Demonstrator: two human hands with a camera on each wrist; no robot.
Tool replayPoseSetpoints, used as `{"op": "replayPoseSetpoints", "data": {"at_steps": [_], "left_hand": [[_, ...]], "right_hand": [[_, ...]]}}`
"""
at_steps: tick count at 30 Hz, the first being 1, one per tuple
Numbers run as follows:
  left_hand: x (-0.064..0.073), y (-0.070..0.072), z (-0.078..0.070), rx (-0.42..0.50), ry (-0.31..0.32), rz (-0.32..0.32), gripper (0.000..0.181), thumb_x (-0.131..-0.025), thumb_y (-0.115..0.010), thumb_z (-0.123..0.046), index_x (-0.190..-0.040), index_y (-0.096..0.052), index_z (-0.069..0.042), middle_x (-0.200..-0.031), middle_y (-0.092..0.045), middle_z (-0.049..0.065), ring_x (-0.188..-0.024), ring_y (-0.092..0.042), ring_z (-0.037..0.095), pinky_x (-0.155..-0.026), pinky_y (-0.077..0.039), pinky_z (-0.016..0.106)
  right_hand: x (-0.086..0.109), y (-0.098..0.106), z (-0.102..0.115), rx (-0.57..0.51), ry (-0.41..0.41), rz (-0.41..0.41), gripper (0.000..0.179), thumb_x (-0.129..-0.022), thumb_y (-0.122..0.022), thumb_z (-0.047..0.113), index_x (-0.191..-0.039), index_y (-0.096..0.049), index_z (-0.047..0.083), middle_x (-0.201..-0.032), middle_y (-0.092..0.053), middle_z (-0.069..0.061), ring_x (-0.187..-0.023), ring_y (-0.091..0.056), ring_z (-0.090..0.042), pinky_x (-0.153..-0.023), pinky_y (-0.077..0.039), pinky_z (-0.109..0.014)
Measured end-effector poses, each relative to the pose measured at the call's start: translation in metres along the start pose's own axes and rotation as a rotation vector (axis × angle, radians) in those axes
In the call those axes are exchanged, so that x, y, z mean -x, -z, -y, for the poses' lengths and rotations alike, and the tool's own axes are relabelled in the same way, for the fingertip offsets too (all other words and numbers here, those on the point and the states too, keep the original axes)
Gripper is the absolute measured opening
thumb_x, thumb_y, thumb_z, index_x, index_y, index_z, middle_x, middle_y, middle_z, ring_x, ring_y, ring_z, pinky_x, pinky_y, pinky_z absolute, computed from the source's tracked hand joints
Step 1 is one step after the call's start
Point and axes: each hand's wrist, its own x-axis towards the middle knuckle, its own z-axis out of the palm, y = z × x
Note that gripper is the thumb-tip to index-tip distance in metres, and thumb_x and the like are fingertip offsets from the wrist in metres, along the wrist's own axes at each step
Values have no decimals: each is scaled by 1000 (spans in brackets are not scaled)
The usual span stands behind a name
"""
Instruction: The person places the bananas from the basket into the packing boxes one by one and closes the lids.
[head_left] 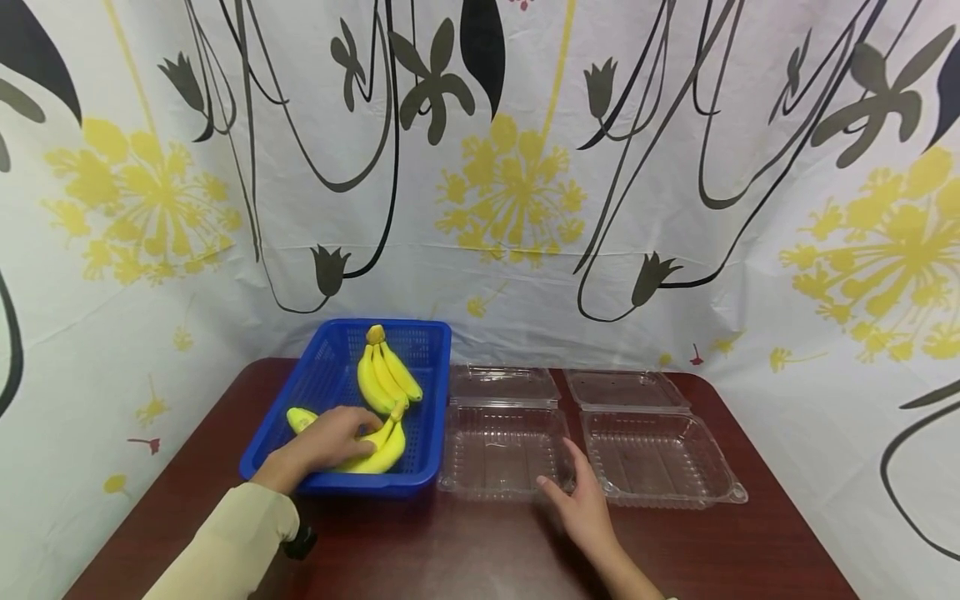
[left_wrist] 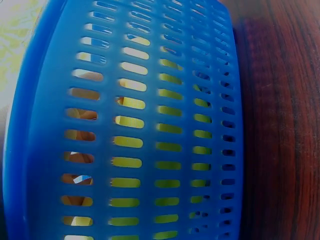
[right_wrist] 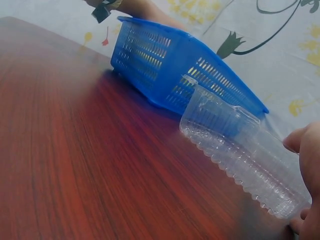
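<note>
My left hand (head_left: 337, 437) reaches into a blue plastic basket (head_left: 258, 442). Its fingers and thumb curl round a bunch of yellow bananas (head_left: 390, 454) at the front of the basket. Another banana bunch (head_left: 386, 375) lies behind it, and a banana tip (head_left: 300, 418) shows left of the hand. Through the slotted basket wall (left_wrist: 160, 145), the left wrist view gives only glimpses of fruit and hand. My right hand (head_left: 588, 508) is at the front right corner of a clear hinged container (head_left: 498, 450), thumb and fingers spread apart, fingertips right at its rim.
A second clear container (head_left: 660, 454) stands to the right, its lid (head_left: 626, 390) laid back like the first one's. All stand on a dark red wooden table (head_left: 465, 550). A flower-printed cloth (head_left: 510, 317) hangs behind and at both sides.
</note>
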Motion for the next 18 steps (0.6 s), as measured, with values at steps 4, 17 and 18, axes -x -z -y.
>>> {"op": "replayPoseSetpoints", "data": {"at_steps": [4,17,18], "left_hand": [[-1,2,0,-14,9,-24,29,-86,-71,-18,-113,-71,-8,-105,-69,2,-91,-62,19,-80,-50,42],[-5,19,-5,-1,-23,-116,34,-88,-70,-20,-118,-68,-5,-110,-68,7,-91,-63,22,-81,-51,45],[-6,20,-7,8,-20,-118,34,-88,-70,-20,-119,-68,-6,-111,-68,7,-89,-62,20,-80,-51,44]], "right_hand": [[0,0,0,12,-13,1,74,-85,-74,16,-146,-37,2,-148,-36,-26,-135,-32,-45,-107,-27,-61],[0,1,1,16,-29,9,76,-84,-75,18,-147,-36,1,-148,-36,-26,-135,-32,-46,-106,-28,-62],[0,1,1,17,-29,9,76,-84,-75,18,-147,-36,1,-148,-36,-26,-135,-32,-46,-105,-28,-62]]}}
